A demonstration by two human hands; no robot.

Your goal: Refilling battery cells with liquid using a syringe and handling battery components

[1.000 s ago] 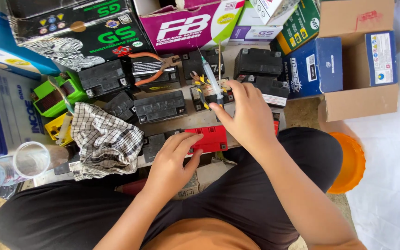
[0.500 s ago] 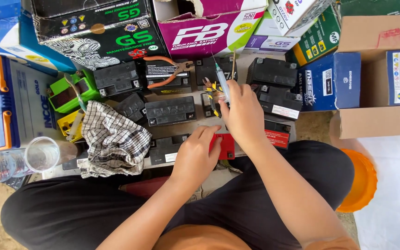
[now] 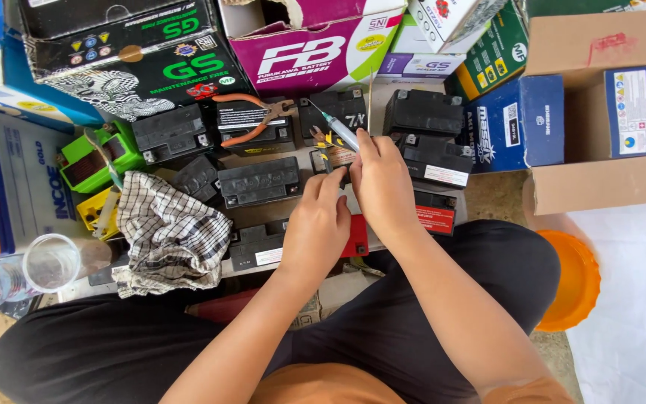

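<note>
My right hand grips a thin syringe whose needle points up and to the left, above a small black battery with yellow marks. Just left of it, my left hand rests with its fingers on that same battery's near edge, over a red-topped battery. Several other small black batteries lie around both hands. A pair of orange-handled pliers rests on a battery at the back.
A checked cloth lies left of my hands, next to a green box and a clear plastic cup. Printed cartons line the back. An open brown box and an orange lid sit at right.
My left hand moved up from the red-topped battery to the battery under the syringe. My right hand stayed over that battery with the syringe. The view shifted slightly.
</note>
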